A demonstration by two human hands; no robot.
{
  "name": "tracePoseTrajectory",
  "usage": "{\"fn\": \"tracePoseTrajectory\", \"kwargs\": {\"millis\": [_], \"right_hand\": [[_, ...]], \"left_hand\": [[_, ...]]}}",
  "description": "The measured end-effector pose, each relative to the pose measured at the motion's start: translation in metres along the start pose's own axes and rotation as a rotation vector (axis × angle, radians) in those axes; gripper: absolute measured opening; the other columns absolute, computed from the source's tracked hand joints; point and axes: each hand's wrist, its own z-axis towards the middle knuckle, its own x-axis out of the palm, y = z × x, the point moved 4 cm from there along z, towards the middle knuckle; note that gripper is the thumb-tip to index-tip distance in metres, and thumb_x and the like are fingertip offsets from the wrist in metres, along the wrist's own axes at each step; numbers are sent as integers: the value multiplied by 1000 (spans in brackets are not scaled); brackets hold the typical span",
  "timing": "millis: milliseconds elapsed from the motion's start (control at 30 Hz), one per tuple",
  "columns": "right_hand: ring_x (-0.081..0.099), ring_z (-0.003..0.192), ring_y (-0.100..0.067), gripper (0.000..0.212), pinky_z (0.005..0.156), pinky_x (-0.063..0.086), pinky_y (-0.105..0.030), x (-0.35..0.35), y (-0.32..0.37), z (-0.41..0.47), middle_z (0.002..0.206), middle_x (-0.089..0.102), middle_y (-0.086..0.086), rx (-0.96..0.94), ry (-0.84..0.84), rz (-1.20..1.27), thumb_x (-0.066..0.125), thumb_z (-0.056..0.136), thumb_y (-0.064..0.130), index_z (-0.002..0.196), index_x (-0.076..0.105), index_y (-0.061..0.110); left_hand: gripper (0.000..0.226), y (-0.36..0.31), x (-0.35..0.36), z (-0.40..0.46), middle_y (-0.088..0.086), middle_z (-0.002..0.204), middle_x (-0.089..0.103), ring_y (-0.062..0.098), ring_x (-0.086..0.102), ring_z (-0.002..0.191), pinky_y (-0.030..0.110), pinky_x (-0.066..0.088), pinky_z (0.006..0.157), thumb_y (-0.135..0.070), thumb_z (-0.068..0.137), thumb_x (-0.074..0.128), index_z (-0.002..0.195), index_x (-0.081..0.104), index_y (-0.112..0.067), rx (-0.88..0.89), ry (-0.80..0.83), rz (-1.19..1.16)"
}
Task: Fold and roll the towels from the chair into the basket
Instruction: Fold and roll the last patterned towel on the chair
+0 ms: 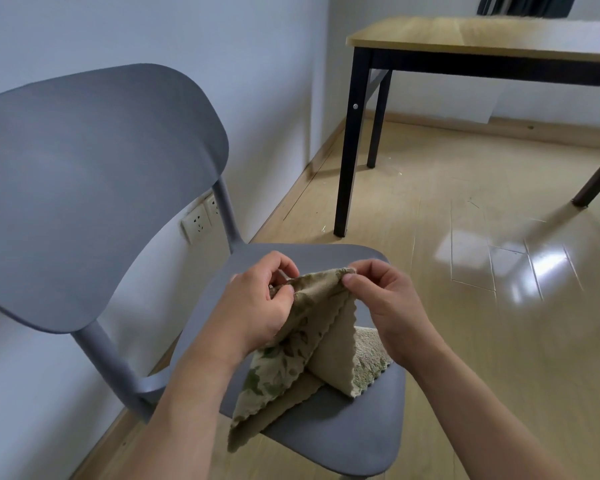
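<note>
A beige towel [302, 344] with a green leaf print and scalloped edges hangs over the grey chair seat [343, 431]. My left hand [260, 306] pinches its upper left edge, and my right hand [385, 303] pinches the upper right corner. The towel drapes down from both hands in a tent shape, and its lower end rests on the seat. Under it, on the seat's right side, lies another beige towel [369, 358], partly hidden. No basket is in view.
The chair's grey backrest [94, 188] stands at the left, close to a white wall with sockets [198, 221]. A wooden table with black legs [350, 140] stands beyond the chair at the right. Shiny wood floor [482, 271] lies around.
</note>
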Motion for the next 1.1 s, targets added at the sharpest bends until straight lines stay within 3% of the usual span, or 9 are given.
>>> {"fn": "tracePoseTrajectory", "kwargs": {"millis": [133, 300, 500, 633, 700, 800, 967, 1033, 1100], "right_hand": [[47, 65, -12, 26, 64, 42, -25, -10, 28, -2, 70, 54, -2, -39, -58, 34, 55, 86, -6, 67, 57, 11], [54, 74, -17, 19, 71, 50, -31, -19, 85, -18, 79, 60, -4, -161, -75, -153, 62, 84, 2, 70, 60, 15], [55, 72, -21, 13, 73, 55, -40, -25, 178, -37, 84, 64, -13, -338, -156, -344, 64, 81, 3, 73, 62, 13], [56, 66, -15, 14, 66, 53, -33, -24, 237, -56, 71, 62, -4, -472, -233, -486, 65, 83, 8, 72, 63, 16], [54, 64, -12, 16, 61, 50, -25, -23, 262, -68, 69, 62, 1, -536, -256, -544, 66, 84, 9, 71, 62, 19], [58, 68, -14, 14, 68, 54, -33, -23, 287, -82, 72, 64, 2, -578, -266, -565, 67, 84, 12, 74, 63, 22], [66, 78, -16, 21, 80, 57, -41, -24, 304, -97, 76, 68, 2, -574, -214, -453, 68, 84, 12, 93, 62, 30], [66, 80, -15, 26, 84, 56, -42, -23, 302, -96, 78, 68, 2, -553, -186, -473, 66, 86, 11, 105, 63, 29], [65, 83, -16, 18, 84, 56, -40, -21, 298, -93, 81, 69, 3, -524, -156, -521, 64, 87, 10, 100, 70, 21]], "left_hand": [[5, -8, -3, -9, -10, 81, 57, 18, 38, 99, 35, 39, 82, -37, 95, 49, 91, 51, -35, -55, 9, 153], [20, -53, -27, -10, -9, 90, 52, 14, 43, 101, 35, 19, 91, -38, 99, 35, 101, 55, -36, 123, -144, 603], [30, -137, -81, -11, -12, 90, 64, 20, 42, 101, 38, 16, 83, -33, 95, 38, 96, 68, -31, 315, -419, 951], [11, -200, -121, -29, -2, 73, 65, 26, 51, 88, 42, 24, 83, -19, 80, 63, 72, 71, -20, 415, -653, 1041], [5, -223, -136, -40, 1, 73, 66, 28, 53, 87, 42, 26, 84, -17, 78, 64, 75, 69, -15, 452, -726, 1061], [10, -248, -152, -58, 4, 71, 68, 30, 54, 87, 43, 26, 83, -15, 75, 63, 85, 63, -13, 464, -793, 1082], [9, -263, -165, -79, 1, 70, 64, 28, 51, 89, 43, 25, 85, -16, 77, 58, 78, 67, -16, 420, -804, 1154], [18, -262, -165, -81, -1, 81, 65, 27, 47, 97, 43, 21, 89, -17, 82, 50, 86, 67, -18, 383, -753, 1156], [25, -257, -163, -78, -1, 93, 64, 27, 41, 105, 43, 18, 91, -16, 82, 44, 97, 64, -21, 359, -678, 1120]]}}
